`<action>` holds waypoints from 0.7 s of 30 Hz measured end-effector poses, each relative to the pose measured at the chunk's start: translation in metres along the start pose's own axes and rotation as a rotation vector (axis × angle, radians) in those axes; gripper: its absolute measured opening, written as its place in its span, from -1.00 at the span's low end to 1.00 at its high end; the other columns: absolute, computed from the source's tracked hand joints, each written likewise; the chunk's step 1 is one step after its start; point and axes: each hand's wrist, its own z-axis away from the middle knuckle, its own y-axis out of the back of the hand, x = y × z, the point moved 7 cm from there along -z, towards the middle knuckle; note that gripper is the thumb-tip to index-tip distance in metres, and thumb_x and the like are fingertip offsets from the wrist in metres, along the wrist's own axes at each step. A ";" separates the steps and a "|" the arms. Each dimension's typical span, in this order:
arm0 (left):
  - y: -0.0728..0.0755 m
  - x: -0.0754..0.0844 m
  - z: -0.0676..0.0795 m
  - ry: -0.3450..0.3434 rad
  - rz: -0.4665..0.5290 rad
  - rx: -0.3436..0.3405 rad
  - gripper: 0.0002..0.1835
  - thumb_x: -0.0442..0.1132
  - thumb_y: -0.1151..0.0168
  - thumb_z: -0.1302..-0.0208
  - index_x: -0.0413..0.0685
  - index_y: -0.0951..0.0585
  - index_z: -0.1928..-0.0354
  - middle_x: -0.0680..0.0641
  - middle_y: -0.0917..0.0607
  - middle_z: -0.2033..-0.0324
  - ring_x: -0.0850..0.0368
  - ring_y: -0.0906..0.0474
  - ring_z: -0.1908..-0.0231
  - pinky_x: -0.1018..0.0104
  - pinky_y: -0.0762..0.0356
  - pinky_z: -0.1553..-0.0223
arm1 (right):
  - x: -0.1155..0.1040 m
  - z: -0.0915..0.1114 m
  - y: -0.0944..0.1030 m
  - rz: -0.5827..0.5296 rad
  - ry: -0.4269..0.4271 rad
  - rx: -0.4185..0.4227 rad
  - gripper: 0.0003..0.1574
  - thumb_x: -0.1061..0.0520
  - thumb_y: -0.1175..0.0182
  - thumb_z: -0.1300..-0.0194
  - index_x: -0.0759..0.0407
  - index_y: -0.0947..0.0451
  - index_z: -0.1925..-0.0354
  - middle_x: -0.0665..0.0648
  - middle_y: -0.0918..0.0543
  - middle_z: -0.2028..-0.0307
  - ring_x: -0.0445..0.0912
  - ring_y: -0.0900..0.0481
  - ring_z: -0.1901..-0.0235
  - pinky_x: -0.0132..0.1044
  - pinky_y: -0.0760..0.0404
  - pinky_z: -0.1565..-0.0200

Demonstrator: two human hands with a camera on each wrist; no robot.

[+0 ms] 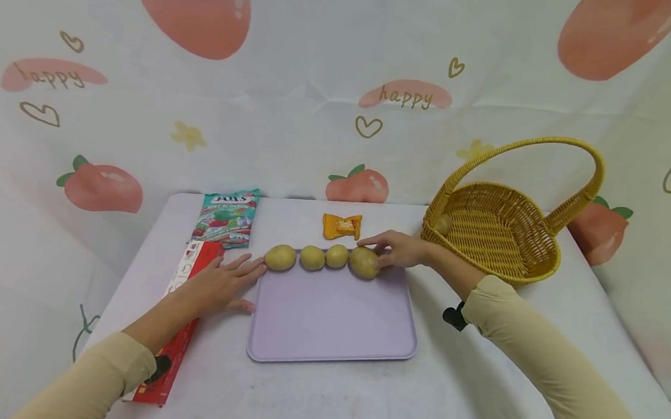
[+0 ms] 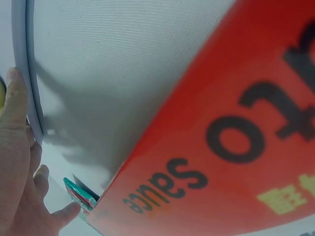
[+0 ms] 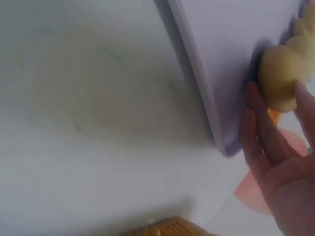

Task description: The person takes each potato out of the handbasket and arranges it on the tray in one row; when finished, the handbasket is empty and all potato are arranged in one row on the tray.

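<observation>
A lilac tray (image 1: pixel 333 323) bears a row of several potatoes along its far edge. With thumb and fingers, my right hand (image 1: pixel 407 249) holds the rightmost potato (image 1: pixel 361 264) at the tray's far right corner; in the right wrist view the fingertips (image 3: pixel 252 91) lie against that potato's side. My left hand (image 1: pixel 219 286) is spread at the tray's left edge, its fingertips right by the leftmost potato (image 1: pixel 281 257). Between these two sit a pair of smaller potatoes, one (image 1: pixel 312 258) next to the other (image 1: pixel 337 256).
On the right stands a yellow wicker basket (image 1: pixel 485 243) with a tall handle and a potato (image 1: pixel 443 225) inside. A long red box (image 1: pixel 180 348) lies under my left forearm. Behind it is a green candy bag (image 1: pixel 226 218). An orange packet (image 1: pixel 341 226) lies beyond the tray.
</observation>
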 end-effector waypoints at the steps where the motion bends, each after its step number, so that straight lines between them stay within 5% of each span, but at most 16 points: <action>1: 0.000 0.000 0.000 -0.002 -0.003 0.001 -0.11 0.29 -0.23 -0.24 -0.10 -0.32 -0.47 -0.19 -0.34 -0.43 -0.25 -0.20 -0.43 -0.43 -0.22 -0.24 | 0.000 0.001 0.001 0.013 0.007 0.009 -0.31 0.29 -0.21 -0.36 0.30 -0.32 -0.41 0.40 -0.59 -0.13 0.12 -0.55 -0.12 -0.04 -0.52 -0.14; 10: -0.003 0.001 0.000 0.002 0.008 -0.001 -0.09 0.29 -0.25 -0.23 -0.09 -0.29 -0.48 -0.18 -0.32 -0.45 -0.25 -0.17 -0.44 -0.42 -0.20 -0.26 | -0.007 0.027 0.019 -0.055 0.091 0.003 -0.39 0.43 -0.13 -0.33 0.45 -0.35 -0.33 0.49 -0.55 -0.15 0.29 -0.55 -0.15 0.01 -0.57 -0.14; 13: -0.002 0.001 0.001 -0.001 0.008 0.011 -0.09 0.29 -0.26 -0.22 -0.09 -0.31 -0.47 -0.19 -0.33 -0.43 -0.26 -0.18 -0.43 -0.42 -0.21 -0.25 | -0.008 0.045 0.035 -0.092 0.047 0.001 -0.40 0.39 -0.16 -0.34 0.42 -0.37 -0.33 0.51 -0.51 -0.18 0.36 -0.53 -0.16 -0.03 -0.61 -0.10; 21: -0.001 0.000 0.001 -0.009 0.002 0.023 -0.10 0.29 -0.24 -0.23 -0.09 -0.31 -0.47 -0.18 -0.34 -0.43 -0.26 -0.19 -0.42 -0.43 -0.23 -0.24 | 0.004 0.094 0.076 0.037 -0.068 -0.054 -0.37 0.23 -0.27 -0.34 0.39 -0.41 -0.31 0.30 -0.58 -0.17 0.22 -0.50 -0.21 0.01 -0.50 -0.22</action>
